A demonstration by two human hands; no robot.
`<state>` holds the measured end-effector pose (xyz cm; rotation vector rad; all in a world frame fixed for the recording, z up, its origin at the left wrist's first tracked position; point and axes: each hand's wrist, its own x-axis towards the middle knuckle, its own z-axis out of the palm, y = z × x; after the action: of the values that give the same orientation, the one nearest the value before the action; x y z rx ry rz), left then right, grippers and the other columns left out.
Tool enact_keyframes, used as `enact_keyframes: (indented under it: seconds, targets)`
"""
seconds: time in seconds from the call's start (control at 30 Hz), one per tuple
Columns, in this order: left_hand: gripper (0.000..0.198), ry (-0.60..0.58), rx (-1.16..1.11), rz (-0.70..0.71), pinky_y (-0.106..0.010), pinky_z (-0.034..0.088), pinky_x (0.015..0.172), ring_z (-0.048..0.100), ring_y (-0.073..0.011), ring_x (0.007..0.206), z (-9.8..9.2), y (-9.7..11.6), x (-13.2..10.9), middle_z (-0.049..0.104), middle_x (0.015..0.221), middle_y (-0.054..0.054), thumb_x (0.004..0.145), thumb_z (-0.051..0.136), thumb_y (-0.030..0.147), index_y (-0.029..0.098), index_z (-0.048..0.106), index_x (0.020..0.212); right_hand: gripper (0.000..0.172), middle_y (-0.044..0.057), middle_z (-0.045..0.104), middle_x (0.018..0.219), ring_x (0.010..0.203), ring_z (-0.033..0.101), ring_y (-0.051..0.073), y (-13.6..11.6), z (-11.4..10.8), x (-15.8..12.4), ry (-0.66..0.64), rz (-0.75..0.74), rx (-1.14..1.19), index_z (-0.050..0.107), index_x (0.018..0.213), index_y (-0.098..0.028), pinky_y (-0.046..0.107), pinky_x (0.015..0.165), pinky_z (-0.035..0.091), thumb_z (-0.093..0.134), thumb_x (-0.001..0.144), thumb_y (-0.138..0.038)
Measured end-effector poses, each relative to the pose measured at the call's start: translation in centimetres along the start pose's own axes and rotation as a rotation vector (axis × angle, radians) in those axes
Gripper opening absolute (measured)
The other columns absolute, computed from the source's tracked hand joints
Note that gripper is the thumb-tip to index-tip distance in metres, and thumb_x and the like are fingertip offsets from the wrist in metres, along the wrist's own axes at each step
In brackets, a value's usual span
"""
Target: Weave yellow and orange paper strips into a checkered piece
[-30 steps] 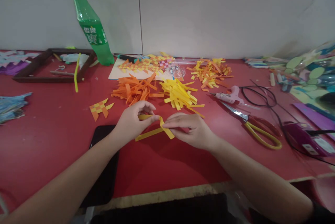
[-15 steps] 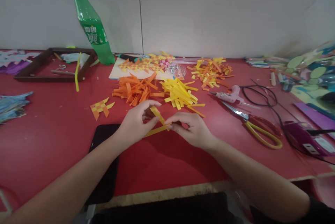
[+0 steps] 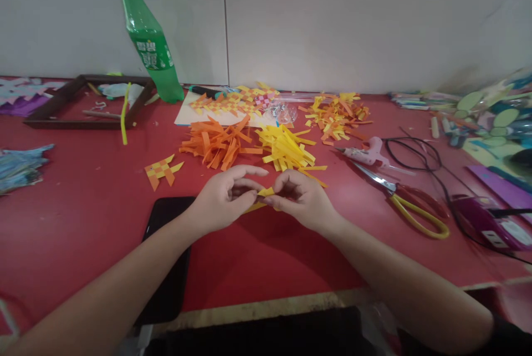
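Note:
Between my fingertips is a yellow paper strip [image 3: 266, 192], bent over on itself; part of it is hidden by the fingers. My left hand [image 3: 226, 198] pinches it from the left, thumb below, with the index finger stretched out above. From the right, my right hand [image 3: 305, 201] grips the strip between thumb and curled index finger. Just beyond the hands lie a pile of orange paper strips [image 3: 214, 140] and a pile of yellow paper strips [image 3: 285, 148]. A woven orange-and-yellow paper fish [image 3: 162, 170] rests left of my left hand.
A black phone [image 3: 166, 267] lies under my left forearm. To the right are scissors [image 3: 399, 198], a pink glue gun [image 3: 366, 152] with its cord, and a magenta device [image 3: 490, 223]. Behind stand a green bottle [image 3: 153, 51] and a dark frame [image 3: 75, 123] on the red table [image 3: 270, 267].
The standing end of the yellow strip has been folded down between my fingers. My left index finger has stretched out to the right, and both hands are closer together.

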<state>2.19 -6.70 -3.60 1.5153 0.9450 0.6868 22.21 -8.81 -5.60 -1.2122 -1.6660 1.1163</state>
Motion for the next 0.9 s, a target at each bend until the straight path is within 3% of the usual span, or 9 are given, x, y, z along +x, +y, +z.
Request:
enact_keyframes:
  seconds: [0.23, 0.4, 0.5, 0.7, 0.9]
  targets:
    - [0.044, 0.01, -0.018, 0.044, -0.024, 0.054, 0.074, 0.069, -0.0161, 0.084, 0.0, -0.5, 0.1, 0.07, 0.094, -0.004, 0.08, 0.071, 0.032, 0.02, 0.057, 0.119, 0.034, -0.004, 0.054, 0.068, 0.056, 0.054, 0.009, -0.1, 0.1, -0.1, -0.003, 0.029, 0.036, 0.048, 0.076, -0.019, 0.022, 0.052, 0.044, 0.078, 0.071, -0.035]
    - [0.027, 0.028, 0.026, 0.077, -0.025, 0.053, 0.072, 0.068, -0.0159, 0.08, 0.0, -0.8, 0.4, 0.069, 0.087, -0.003, 0.079, 0.072, 0.032, 0.018, 0.064, 0.1, 0.03, -0.002, 0.055, 0.077, 0.064, 0.055, 0.01, -0.2, 0.1, -0.2, -0.073, -0.041, 0.002, 0.051, 0.084, -0.019, 0.023, 0.059, 0.047, 0.077, 0.073, -0.031]
    - [0.025, 0.08, 0.013, 0.088, -0.025, 0.053, 0.074, 0.068, -0.0158, 0.082, -0.2, -1.0, 0.4, 0.07, 0.088, -0.003, 0.078, 0.073, 0.03, 0.018, 0.064, 0.099, 0.026, 0.0, 0.057, 0.084, 0.072, 0.055, 0.01, -0.1, 0.0, -0.3, -0.093, -0.112, -0.05, 0.052, 0.091, -0.019, 0.024, 0.066, 0.048, 0.073, 0.077, -0.027]
    - [0.026, 0.225, -0.066, 0.105, -0.023, 0.054, 0.071, 0.068, -0.0138, 0.077, -0.7, -1.1, 0.6, 0.071, 0.086, -0.002, 0.076, 0.076, 0.03, 0.018, 0.066, 0.097, 0.013, -0.001, 0.06, 0.08, 0.069, 0.059, 0.01, 0.0, -0.2, -0.2, 0.027, -0.156, -0.016, 0.057, 0.088, -0.02, 0.023, 0.063, 0.049, 0.067, 0.082, -0.025]
    - [0.029, 0.248, -0.147, 0.092, -0.022, 0.056, 0.073, 0.068, -0.0125, 0.077, -0.7, -1.0, 0.8, 0.07, 0.085, -0.001, 0.073, 0.079, 0.029, 0.018, 0.067, 0.097, 0.015, 0.002, 0.066, 0.074, 0.067, 0.066, 0.013, -0.6, -0.4, -0.1, 0.082, -0.088, 0.065, 0.059, 0.081, -0.018, 0.024, 0.06, 0.052, 0.068, 0.082, -0.031]
